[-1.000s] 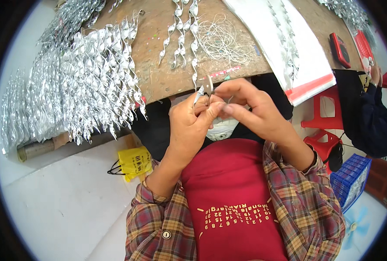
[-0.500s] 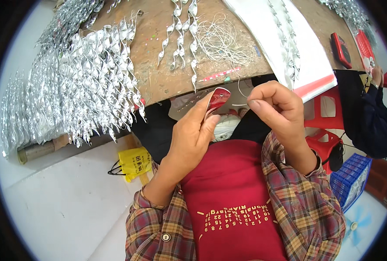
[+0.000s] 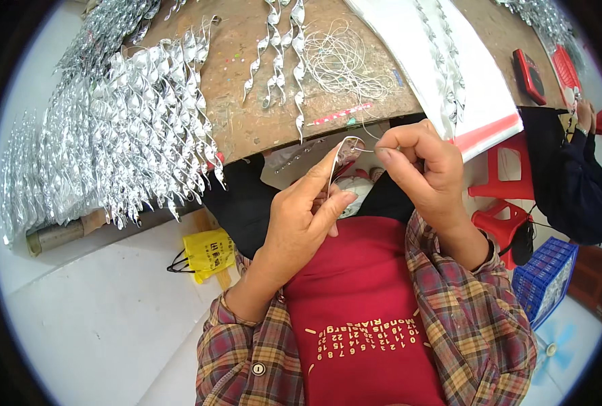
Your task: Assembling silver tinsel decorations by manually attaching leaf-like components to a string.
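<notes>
My left hand (image 3: 304, 220) holds a thin silver foil strip (image 3: 344, 154) upright between thumb and fingers, just below the edge of the brown worktable (image 3: 247, 115). My right hand (image 3: 423, 166) pinches a fine thread or wire (image 3: 369, 145) at the strip's top end. Both hands hover over my lap, above a red apron. A loose coil of pale thread (image 3: 341, 64) lies on the table just above the hands. Three twisted silver spirals (image 3: 281, 47) lie beside the coil.
A big heap of finished silver spirals (image 3: 118, 128) covers the table's left side. A white sheet with a red edge (image 3: 450, 74) hangs over the right. A yellow bag (image 3: 209, 252), red stools (image 3: 507, 196) and a blue crate (image 3: 545, 274) stand on the floor. Another person (image 3: 578, 169) sits at right.
My hands have drawn slightly apart and the strip now stands edge-on in my left hand. Half a second ago its red side faced the camera; my right hand moved up to its tip.
</notes>
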Demonstrator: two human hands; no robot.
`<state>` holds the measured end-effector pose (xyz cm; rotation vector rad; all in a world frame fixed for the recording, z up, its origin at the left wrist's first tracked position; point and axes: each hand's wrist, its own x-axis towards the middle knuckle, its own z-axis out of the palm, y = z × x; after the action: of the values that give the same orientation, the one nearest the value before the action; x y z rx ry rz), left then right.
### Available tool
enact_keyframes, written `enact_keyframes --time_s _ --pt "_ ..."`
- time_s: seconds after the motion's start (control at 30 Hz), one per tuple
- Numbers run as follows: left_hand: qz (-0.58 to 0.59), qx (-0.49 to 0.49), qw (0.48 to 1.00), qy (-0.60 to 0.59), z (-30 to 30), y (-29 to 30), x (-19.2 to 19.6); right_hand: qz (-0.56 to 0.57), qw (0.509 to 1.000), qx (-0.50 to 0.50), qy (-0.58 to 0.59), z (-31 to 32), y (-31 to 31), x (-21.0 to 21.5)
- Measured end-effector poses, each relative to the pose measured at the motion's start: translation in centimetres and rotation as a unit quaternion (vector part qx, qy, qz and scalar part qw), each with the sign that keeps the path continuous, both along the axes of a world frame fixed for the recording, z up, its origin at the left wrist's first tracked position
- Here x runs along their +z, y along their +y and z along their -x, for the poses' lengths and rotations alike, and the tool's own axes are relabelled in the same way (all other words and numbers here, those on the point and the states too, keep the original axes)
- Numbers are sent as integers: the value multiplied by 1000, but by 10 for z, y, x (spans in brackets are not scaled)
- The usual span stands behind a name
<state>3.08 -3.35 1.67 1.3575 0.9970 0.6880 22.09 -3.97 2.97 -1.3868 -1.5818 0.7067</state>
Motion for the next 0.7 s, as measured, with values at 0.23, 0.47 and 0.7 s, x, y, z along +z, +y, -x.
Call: enact_keyframes --time_s 0.23,0.47,0.7 --pt "0 -1 1000 -10 1 -3 0 -29 999 -9 -40 0 -1 3" --pt "-16 -4 1000 -5 0 -5 -1 -86 993 16 -79 2 1 -1" --pt "-60 -6 998 8 0 -8 1 -34 998 45 -11 1 2 -6"
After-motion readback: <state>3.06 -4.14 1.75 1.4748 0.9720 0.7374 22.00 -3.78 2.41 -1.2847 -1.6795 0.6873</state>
